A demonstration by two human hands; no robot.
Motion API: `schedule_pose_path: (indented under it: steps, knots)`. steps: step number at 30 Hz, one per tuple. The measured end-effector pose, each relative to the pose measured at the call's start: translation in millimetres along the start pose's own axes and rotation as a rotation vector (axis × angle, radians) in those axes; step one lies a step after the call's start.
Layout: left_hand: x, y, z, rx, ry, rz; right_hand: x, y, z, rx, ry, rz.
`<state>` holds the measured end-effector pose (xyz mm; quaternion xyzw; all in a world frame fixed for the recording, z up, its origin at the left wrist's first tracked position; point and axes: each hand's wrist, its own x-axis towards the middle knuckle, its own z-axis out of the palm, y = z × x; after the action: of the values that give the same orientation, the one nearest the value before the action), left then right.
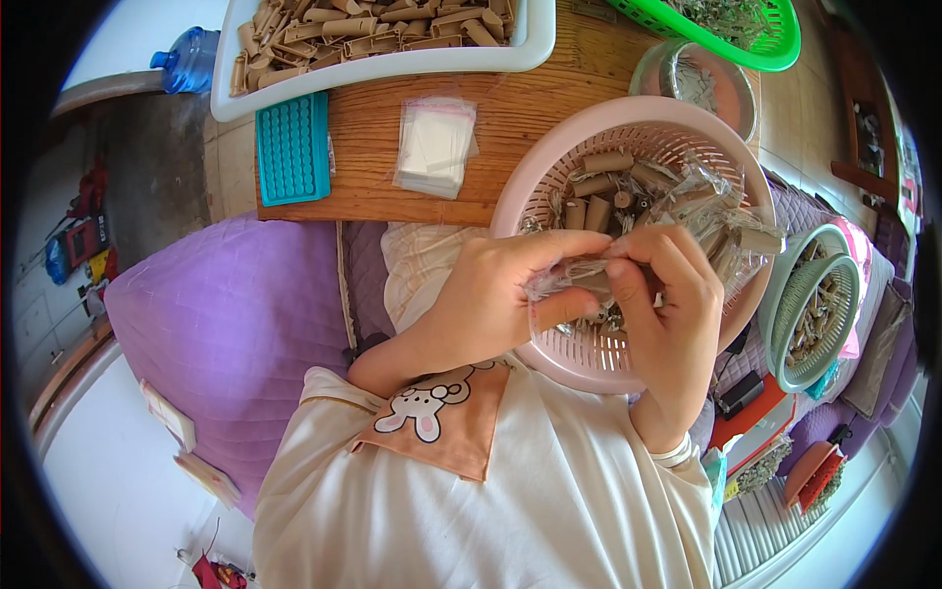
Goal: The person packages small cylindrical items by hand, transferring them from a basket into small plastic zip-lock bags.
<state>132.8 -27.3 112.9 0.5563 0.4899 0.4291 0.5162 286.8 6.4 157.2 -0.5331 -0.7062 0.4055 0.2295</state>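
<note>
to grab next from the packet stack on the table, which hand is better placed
Left, probably: the left hand is nearer the packet stack, while the right hand is farther off, over the pink basket. Both are busy at a clear wrapper, though.

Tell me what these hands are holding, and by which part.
A crinkled, clear plastic bag: the left hand holds its body, the right hand pinches its right-hand end with the fingertips. Its contents are unclear.

Pale pink basket (pixel 515 162), tan tubes (pixel 596 213), teal tray (pixel 293 147), purple cover (pixel 216 324) (with quilted lines).
</note>
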Motion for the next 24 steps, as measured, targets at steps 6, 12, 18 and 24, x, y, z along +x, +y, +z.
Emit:
schedule_pose_path:
  steps: [6,12,18,24]
  knots:
    - [3,-5,6,-0.135,-0.049,-0.165,2,3,19,0.241,0.316,0.150]
    - [7,-13,7,-0.638,-0.084,-0.278,-2,29,15,0.062,0.243,-0.221]
    - [9,-13,6,-0.632,-0.101,-0.339,-6,39,15,0.017,0.030,-0.327]
    - [13,-9,10,-0.671,0.025,-0.210,-9,24,27,0.912,0.125,0.087]
